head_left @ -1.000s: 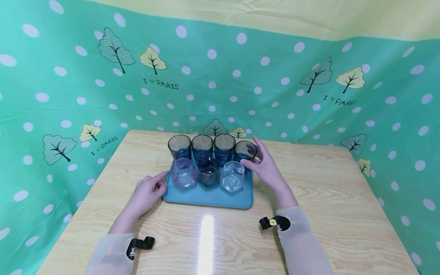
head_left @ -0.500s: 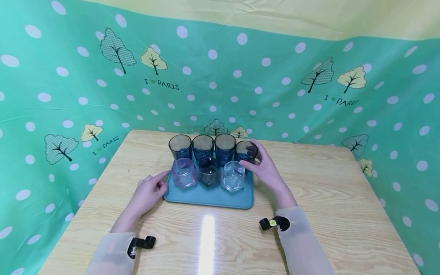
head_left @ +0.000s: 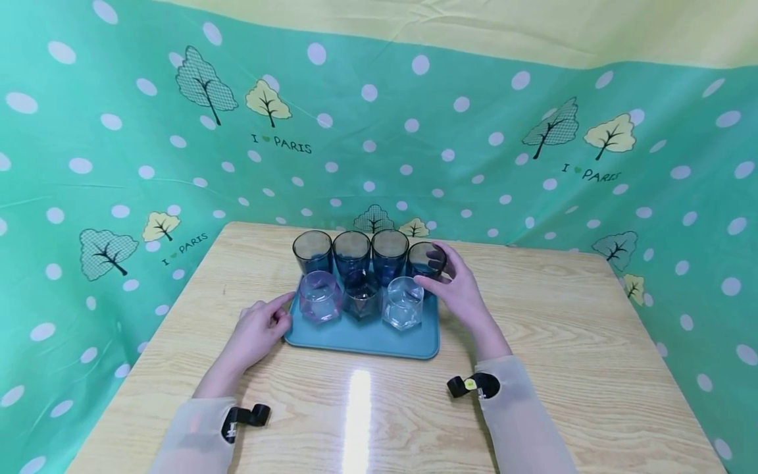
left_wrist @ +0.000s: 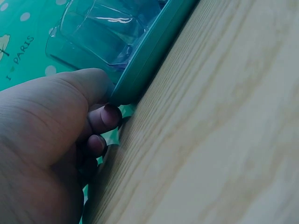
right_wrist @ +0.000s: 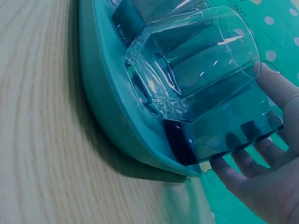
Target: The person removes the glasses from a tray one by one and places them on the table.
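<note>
A blue-green tray [head_left: 361, 342] bears a back row of tall dark-blue glasses and a front row of three short faceted glasses. My right hand [head_left: 458, 289] grips the back row's rightmost blue glass [head_left: 419, 268], fingers on its far and right side, thumb toward me. In the right wrist view, the clear faceted glass [right_wrist: 187, 70] stands in front of that blue glass, right by my thumb tip. My left hand [head_left: 257, 332] holds the tray's left edge, thumb [left_wrist: 91, 84] at the rim and the other fingers curled below it. A pinkish faceted glass [head_left: 320, 299] stands nearest this hand.
Between the pinkish and clear glasses stands a smoky faceted glass [head_left: 362, 299]. Other tall blue glasses, such as the leftmost one [head_left: 312, 253], line the tray's back. A wooden table [head_left: 562, 342] lies beneath; a green dotted curtain [head_left: 450, 131] hangs behind it.
My right index finger has come down slightly, closer round the blue glass. The view has shifted a little; the left hand, tray and glasses keep their places.
</note>
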